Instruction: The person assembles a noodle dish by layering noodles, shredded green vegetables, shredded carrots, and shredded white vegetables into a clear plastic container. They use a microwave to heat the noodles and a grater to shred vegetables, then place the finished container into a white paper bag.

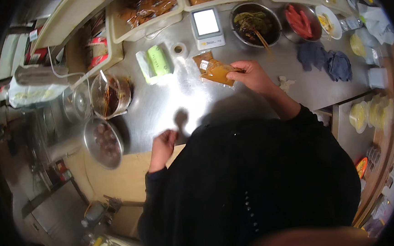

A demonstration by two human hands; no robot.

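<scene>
Brown food packet [221, 73] pinched at its right end, mid-counter

My right hand [251, 76] is clamped on the packet, thumb and fingers meeting at its right end; I cannot tell whether its lower edge touches the counter [148, 112]. Behind its upper left lies what looks like a second, darker packet [204, 56], overlapped by the first. My left hand [162, 148] hangs by the near edge, fingers curled together; whether they hold anything I cannot tell.

The film looks slick and the contents soft, so I judge a flat, steady pinch near the end better than a hard squeeze. Bringing the left hand under the free end would keep it from sagging, and sliding the two apart gently should spare the film.

The counter is shiny metal, with bright glare just left of the packets. Along its far edge stand a tub of brown packets [147, 28] and a white device with a lit screen [209, 39]; a tape roll [179, 50] sits just left of the device. Toward the far right corner are a bowl of dark greens with chopsticks [260, 38] and a bowl of red food [299, 22]. Grey-blue cloths [339, 66] lie nearer the right edge. By the left edge are a pot of dark sauce [111, 97] and a metal bowl [90, 144] of round brown pieces.
</scene>
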